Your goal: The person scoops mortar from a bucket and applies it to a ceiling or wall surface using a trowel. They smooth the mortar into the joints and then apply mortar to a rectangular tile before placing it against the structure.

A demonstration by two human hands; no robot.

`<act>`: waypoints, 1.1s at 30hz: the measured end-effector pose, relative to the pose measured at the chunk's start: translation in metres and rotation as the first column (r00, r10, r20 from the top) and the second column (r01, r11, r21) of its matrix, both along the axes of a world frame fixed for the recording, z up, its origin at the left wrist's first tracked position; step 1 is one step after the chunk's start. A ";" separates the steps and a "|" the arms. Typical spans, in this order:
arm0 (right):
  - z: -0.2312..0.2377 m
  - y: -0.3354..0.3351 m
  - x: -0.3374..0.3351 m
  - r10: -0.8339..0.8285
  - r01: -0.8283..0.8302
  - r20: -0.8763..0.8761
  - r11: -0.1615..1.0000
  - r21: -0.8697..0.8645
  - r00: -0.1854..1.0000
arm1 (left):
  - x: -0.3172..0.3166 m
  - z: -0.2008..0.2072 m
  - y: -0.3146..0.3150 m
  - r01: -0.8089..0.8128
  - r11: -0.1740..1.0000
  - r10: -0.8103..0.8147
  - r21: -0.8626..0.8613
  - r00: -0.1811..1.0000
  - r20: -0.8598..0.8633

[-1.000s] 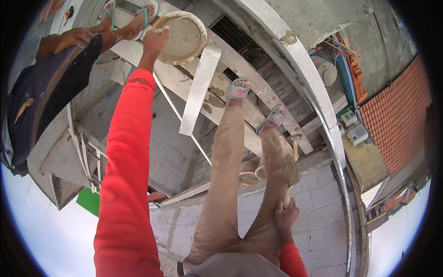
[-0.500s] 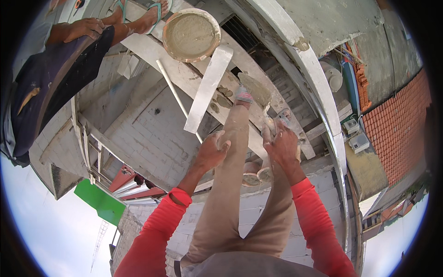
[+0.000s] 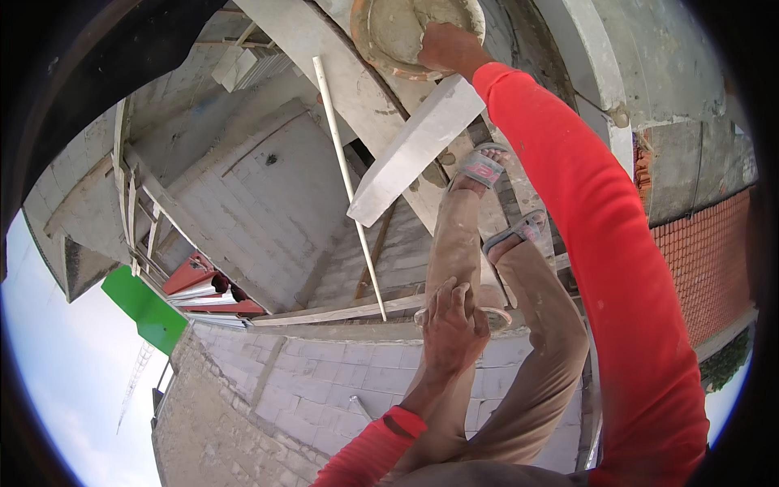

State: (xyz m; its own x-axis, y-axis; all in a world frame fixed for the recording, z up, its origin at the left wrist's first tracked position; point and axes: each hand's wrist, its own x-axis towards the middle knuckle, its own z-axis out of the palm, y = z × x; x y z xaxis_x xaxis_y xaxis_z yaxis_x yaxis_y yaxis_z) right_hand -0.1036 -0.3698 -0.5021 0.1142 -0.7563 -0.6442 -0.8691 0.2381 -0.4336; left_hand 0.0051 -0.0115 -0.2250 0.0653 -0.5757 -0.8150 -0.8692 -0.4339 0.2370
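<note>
My right hand (image 3: 451, 49) reaches to the top of the view, closed around a trowel whose blade and handle are mostly hidden. It is over a round basin (image 3: 363, 45) of wet grey mortar (image 3: 396, 31). My left hand (image 3: 454, 329) lies on my left leg near the knee, fingers stretched out and holding nothing. A pale, long flat-faced block (image 3: 422, 150) lies slantwise on the planks (image 3: 333, 50), just below the basin and my right forearm. My sandalled feet (image 3: 480, 168) stand on the boards.
A thin white pole (image 3: 345, 166) leans left of the block. Beyond the planks is a drop to a lower block-lined space (image 3: 260, 195). A block wall (image 3: 324, 369) runs beneath my legs. Another person's dark clothing (image 3: 97, 97) shows at upper left; a concrete edge (image 3: 588, 49) curves at right.
My right hand has moved from beside my right foot up to the mortar basin with the trowel. My left hand has settled on my leg. The view has shifted, leaving the other person mostly out of frame.
</note>
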 end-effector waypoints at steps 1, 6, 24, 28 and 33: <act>-0.001 0.000 -0.004 -0.018 0.017 0.035 1.000 0.024 0.999 | 0.000 0.000 0.004 -0.013 0.996 0.010 -0.092 0.999 -0.034; 0.002 0.031 -0.064 -0.032 0.038 0.049 0.991 -0.131 0.998 | 0.025 -0.051 -0.021 -0.228 0.955 0.206 -0.188 0.970 -0.132; -0.003 0.057 -0.135 0.072 -0.037 0.207 0.985 -0.167 0.976 | 0.054 -0.235 -0.148 0.294 0.931 -0.246 -0.219 0.944 0.221; 0.011 0.060 -0.142 -0.316 0.290 0.355 0.949 0.127 0.880 | 0.072 -0.192 -0.140 0.289 0.939 -0.253 -0.188 0.948 0.194; 0.042 0.064 -0.136 -0.326 0.293 0.448 0.945 0.142 0.833 | 0.079 -0.123 -0.120 -0.003 0.972 0.003 -0.234 1.000 -0.004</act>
State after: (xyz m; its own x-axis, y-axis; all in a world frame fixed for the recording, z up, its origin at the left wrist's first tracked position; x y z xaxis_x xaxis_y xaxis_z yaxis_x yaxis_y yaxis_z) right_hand -0.2400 -0.3056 -0.4603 0.1760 -0.7606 -0.6249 -0.4500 0.5024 -0.7383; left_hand 0.0843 -0.1312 -0.3476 0.0644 -0.7503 -0.6580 -0.8669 -0.3687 0.3355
